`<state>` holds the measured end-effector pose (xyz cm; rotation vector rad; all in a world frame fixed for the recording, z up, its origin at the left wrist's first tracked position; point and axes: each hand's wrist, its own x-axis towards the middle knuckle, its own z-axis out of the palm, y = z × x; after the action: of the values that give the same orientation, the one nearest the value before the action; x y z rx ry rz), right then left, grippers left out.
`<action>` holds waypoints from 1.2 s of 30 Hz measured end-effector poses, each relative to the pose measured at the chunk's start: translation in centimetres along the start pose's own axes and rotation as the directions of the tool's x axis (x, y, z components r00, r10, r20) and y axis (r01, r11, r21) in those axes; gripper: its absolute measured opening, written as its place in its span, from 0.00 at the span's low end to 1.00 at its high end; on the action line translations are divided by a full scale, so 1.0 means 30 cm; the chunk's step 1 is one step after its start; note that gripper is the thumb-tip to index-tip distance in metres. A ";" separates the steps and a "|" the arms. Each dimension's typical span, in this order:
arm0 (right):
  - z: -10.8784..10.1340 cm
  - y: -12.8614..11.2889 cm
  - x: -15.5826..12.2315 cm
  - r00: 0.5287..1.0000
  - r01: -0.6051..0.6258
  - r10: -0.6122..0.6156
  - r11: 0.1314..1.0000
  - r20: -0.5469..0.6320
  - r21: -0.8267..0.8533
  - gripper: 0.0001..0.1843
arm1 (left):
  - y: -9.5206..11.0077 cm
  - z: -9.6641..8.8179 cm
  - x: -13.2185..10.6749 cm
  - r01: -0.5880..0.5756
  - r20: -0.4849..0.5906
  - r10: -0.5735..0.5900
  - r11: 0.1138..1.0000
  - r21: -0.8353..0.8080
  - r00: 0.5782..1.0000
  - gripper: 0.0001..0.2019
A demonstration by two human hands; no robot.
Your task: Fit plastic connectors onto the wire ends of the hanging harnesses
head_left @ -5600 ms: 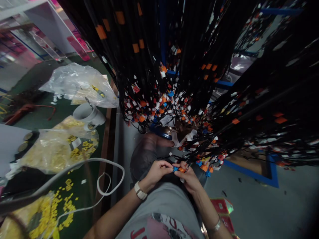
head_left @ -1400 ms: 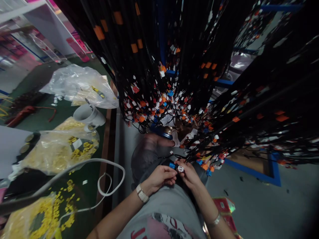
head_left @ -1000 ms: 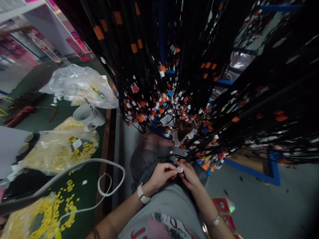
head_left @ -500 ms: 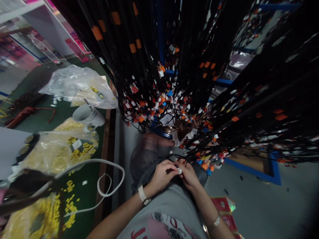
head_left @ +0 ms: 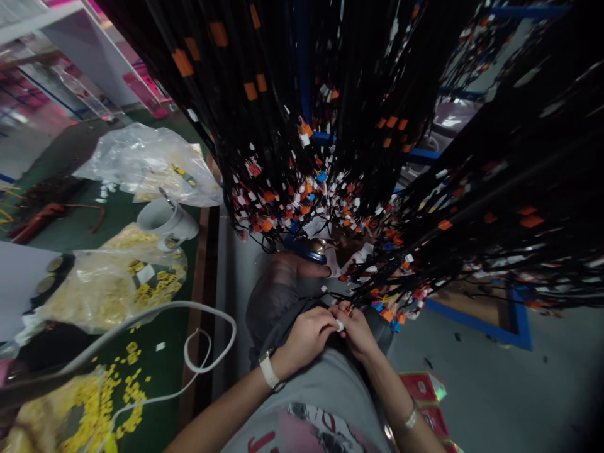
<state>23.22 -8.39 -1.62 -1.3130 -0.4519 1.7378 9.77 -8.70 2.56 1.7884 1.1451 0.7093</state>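
Over my lap, both hands meet at a small white connector [head_left: 340,325] at the end of a black cable. My left hand [head_left: 309,335], with a white watch on its wrist, pinches the connector from the left. Closed around the connector's other side and its wires is my right hand [head_left: 357,331], which wears a bracelet. Fingers cover most of the connector, so its details are hidden. Just beyond my hands hangs a dense bundle of black wire harnesses [head_left: 410,264], its ends tipped with white, orange, blue and red connectors.
More hanging harnesses [head_left: 278,126] fill the space ahead. On the green table [head_left: 163,371] to the left are a white mug [head_left: 167,220], plastic bags [head_left: 151,160], loose yellow parts [head_left: 132,393] and a looping white cord [head_left: 233,330]. A blue frame [head_left: 521,321] stands on the right.
My left hand has shifted slightly around the connector; my right hand is nearly still. At the lower left, the white cord's end has moved down, and a dark blurred shape there has shifted.
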 end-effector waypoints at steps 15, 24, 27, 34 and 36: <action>0.017 -0.016 -0.014 0.999 0.032 -0.035 0.997 -0.037 -0.066 0.22 | -0.029 0.023 0.013 0.596 0.329 -0.557 0.409 -0.691 0.763 0.22; 0.008 0.017 -0.002 0.976 0.153 -0.180 0.967 -0.121 -0.205 0.21 | -0.039 0.039 0.002 0.610 0.406 -0.532 0.288 -0.738 0.743 0.25; 0.004 0.022 0.001 0.970 0.159 -0.196 0.960 -0.146 -0.232 0.23 | -0.040 0.040 0.003 0.585 0.392 -0.499 0.322 -0.744 0.773 0.24; 0.008 0.017 -0.002 0.963 0.138 -0.191 0.956 -0.192 -0.258 0.26 | -0.026 0.028 0.015 0.603 0.395 -0.497 0.377 -0.703 0.772 0.24; 0.005 0.021 -0.002 0.963 0.147 -0.198 0.954 -0.184 -0.261 0.26 | -0.026 0.026 0.016 0.605 0.394 -0.489 0.416 -0.679 0.778 0.25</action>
<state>22.83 -8.73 -1.99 -1.5633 -0.6568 1.4136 10.28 -8.38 1.50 0.6098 1.0048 0.5291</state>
